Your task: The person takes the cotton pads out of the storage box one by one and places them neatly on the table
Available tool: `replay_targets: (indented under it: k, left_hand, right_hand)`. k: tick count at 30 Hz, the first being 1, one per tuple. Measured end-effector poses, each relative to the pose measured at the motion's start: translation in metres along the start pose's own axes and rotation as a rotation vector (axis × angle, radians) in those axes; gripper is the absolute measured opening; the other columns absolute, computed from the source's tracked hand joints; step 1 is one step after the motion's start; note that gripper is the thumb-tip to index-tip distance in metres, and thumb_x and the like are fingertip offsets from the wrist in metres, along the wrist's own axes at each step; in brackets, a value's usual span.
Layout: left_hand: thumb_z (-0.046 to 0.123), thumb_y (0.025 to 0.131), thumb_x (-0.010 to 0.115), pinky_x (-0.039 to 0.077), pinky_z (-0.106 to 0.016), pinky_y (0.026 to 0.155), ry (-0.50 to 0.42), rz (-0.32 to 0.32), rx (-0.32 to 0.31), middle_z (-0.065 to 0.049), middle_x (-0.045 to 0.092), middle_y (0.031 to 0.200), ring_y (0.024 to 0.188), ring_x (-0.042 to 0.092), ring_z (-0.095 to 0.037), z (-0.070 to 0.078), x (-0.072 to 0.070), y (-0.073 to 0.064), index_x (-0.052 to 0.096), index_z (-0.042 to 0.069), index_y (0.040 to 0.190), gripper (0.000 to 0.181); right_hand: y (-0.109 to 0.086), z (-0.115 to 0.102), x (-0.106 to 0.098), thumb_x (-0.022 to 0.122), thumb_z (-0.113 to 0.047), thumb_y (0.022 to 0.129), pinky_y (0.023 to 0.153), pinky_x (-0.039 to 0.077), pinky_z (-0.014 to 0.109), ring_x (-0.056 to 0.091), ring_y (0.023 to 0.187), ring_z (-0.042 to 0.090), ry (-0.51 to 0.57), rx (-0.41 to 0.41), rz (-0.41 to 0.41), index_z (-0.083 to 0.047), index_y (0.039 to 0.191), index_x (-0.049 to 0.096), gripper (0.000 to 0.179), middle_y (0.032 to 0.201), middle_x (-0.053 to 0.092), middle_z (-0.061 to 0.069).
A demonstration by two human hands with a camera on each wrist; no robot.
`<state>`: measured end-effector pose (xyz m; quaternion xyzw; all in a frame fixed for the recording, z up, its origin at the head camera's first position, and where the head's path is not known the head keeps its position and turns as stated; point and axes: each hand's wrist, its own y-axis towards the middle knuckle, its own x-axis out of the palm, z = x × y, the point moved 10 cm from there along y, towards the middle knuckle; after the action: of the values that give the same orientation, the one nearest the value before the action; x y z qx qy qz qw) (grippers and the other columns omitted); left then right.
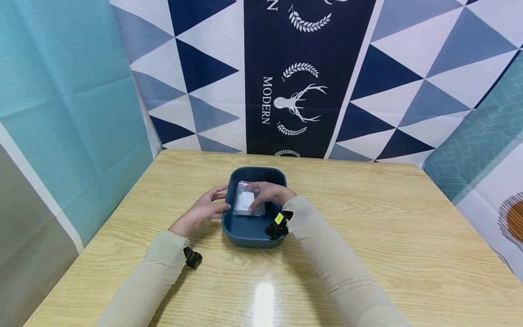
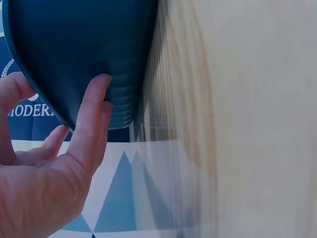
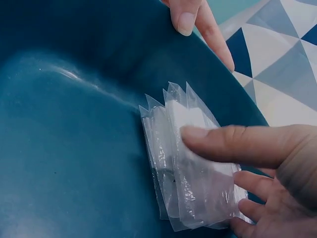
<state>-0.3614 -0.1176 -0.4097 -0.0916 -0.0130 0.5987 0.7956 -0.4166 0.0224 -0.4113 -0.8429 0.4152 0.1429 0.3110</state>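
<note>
Your left hand (image 1: 200, 210) has fingers spread at side of blue bin (image 1: 250, 232). Clear packets (image 1: 246, 200) lie stacked inside, your right hand (image 1: 270, 193) about them, thumb over one face; cannot tell if fingers pinch. Slick plastic could slip or fan apart under uneven squeeze; bin could slide on desk (image 1: 367, 204) if nudged.

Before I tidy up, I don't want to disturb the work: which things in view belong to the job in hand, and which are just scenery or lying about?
Seemingly part of the job:
blue bin
clear packets inside it
left hand, at the bin's side
right hand, at the packets

Just scenery:
patterned backdrop
teal cloth
</note>
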Motion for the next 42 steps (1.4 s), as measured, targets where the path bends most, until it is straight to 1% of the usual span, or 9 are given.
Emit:
replay_targets:
  k: [2, 7, 13, 18, 22, 27, 33, 37, 42]
  left_hand:
    - [0.002, 0.088, 0.057, 0.052, -0.041, 0.082, 0.003, -0.002, 0.003, -0.021, 0.032, 0.142, 0.114, 0.051, -0.035, 0.000, -0.001, 0.000, 0.027, 0.013, 0.146, 0.066]
    - [0.002, 0.088, 0.056, 0.051, -0.042, 0.082, 0.004, -0.007, 0.011, -0.021, 0.032, 0.142, 0.115, 0.050, -0.036, 0.000, -0.001, -0.001, 0.027, 0.012, 0.147, 0.066]
    - [0.001, 0.088, 0.056, 0.052, -0.041, 0.081, -0.005, -0.004, 0.005, -0.020, 0.033, 0.141, 0.113, 0.052, -0.035, 0.000, 0.001, 0.000, 0.029, 0.014, 0.146, 0.065]
    - [0.001, 0.089, 0.056, 0.052, -0.041, 0.081, -0.008, -0.014, 0.013, -0.020, 0.033, 0.140, 0.113, 0.052, -0.036, 0.001, 0.004, -0.001, 0.029, 0.014, 0.145, 0.064]
    - [0.001, 0.089, 0.056, 0.052, -0.042, 0.081, -0.009, -0.017, 0.019, -0.021, 0.033, 0.140, 0.113, 0.052, -0.037, 0.002, 0.004, -0.001, 0.030, 0.014, 0.145, 0.064]
    - [0.001, 0.088, 0.056, 0.052, -0.041, 0.081, -0.003, -0.008, 0.017, -0.021, 0.034, 0.140, 0.112, 0.053, -0.036, 0.002, 0.004, -0.001, 0.030, 0.013, 0.145, 0.064]
    - [0.001, 0.089, 0.056, 0.052, -0.042, 0.081, -0.010, -0.012, 0.013, -0.021, 0.033, 0.140, 0.113, 0.052, -0.037, 0.003, 0.005, -0.002, 0.029, 0.013, 0.146, 0.064]
    - [0.001, 0.089, 0.055, 0.051, -0.042, 0.082, -0.014, -0.012, 0.012, -0.021, 0.033, 0.140, 0.113, 0.052, -0.037, 0.003, 0.004, -0.003, 0.029, 0.013, 0.145, 0.064]
    - [0.000, 0.089, 0.055, 0.051, -0.042, 0.083, -0.022, -0.011, 0.006, -0.021, 0.034, 0.140, 0.113, 0.052, -0.037, 0.002, 0.004, -0.003, 0.029, 0.013, 0.145, 0.063]
  right_hand:
    - [0.000, 0.001, 0.001, 0.079, -0.002, 0.070, 0.107, 0.023, 0.045, 0.032, 0.125, 0.028, -0.009, 0.008, -0.004, -0.014, 0.136, 0.048, 0.073, 0.146, 0.030, 0.011]
    - [0.002, 0.001, -0.002, 0.078, -0.001, 0.071, 0.105, 0.028, 0.043, 0.037, 0.119, 0.027, -0.011, 0.008, 0.025, -0.012, 0.130, 0.054, 0.064, 0.140, 0.038, 0.011]
    - [0.000, 0.002, -0.006, 0.077, -0.001, 0.072, 0.106, 0.027, 0.043, 0.038, 0.118, 0.026, -0.029, 0.001, 0.065, -0.011, 0.127, 0.057, 0.060, 0.139, 0.041, 0.011]
    - [-0.002, -0.001, -0.011, 0.080, -0.001, 0.069, 0.103, 0.032, 0.040, 0.043, 0.117, 0.025, -0.012, -0.014, 0.115, -0.009, 0.122, 0.059, 0.058, 0.132, 0.049, 0.011]
    - [-0.003, -0.005, -0.014, 0.080, 0.000, 0.068, 0.101, 0.035, 0.036, 0.045, 0.116, 0.024, -0.015, -0.028, 0.144, -0.007, 0.121, 0.059, 0.057, 0.128, 0.052, 0.012]
    - [-0.004, -0.010, -0.015, 0.079, 0.000, 0.070, 0.098, 0.039, 0.035, 0.047, 0.114, 0.024, 0.000, -0.032, 0.171, -0.007, 0.120, 0.059, 0.054, 0.125, 0.052, 0.012]
    - [-0.006, -0.013, -0.020, 0.080, -0.002, 0.070, 0.094, 0.042, 0.035, 0.048, 0.111, 0.024, 0.007, -0.028, 0.195, -0.008, 0.120, 0.059, 0.054, 0.126, 0.052, 0.011]
    - [-0.010, -0.018, -0.022, 0.080, -0.004, 0.071, 0.096, 0.041, 0.037, 0.048, 0.113, 0.024, 0.023, -0.042, 0.202, -0.009, 0.121, 0.058, 0.055, 0.127, 0.051, 0.010]
    - [-0.017, -0.028, -0.027, 0.079, -0.003, 0.071, 0.098, 0.039, 0.038, 0.045, 0.117, 0.025, 0.026, -0.087, 0.215, -0.009, 0.124, 0.056, 0.058, 0.130, 0.050, 0.011]
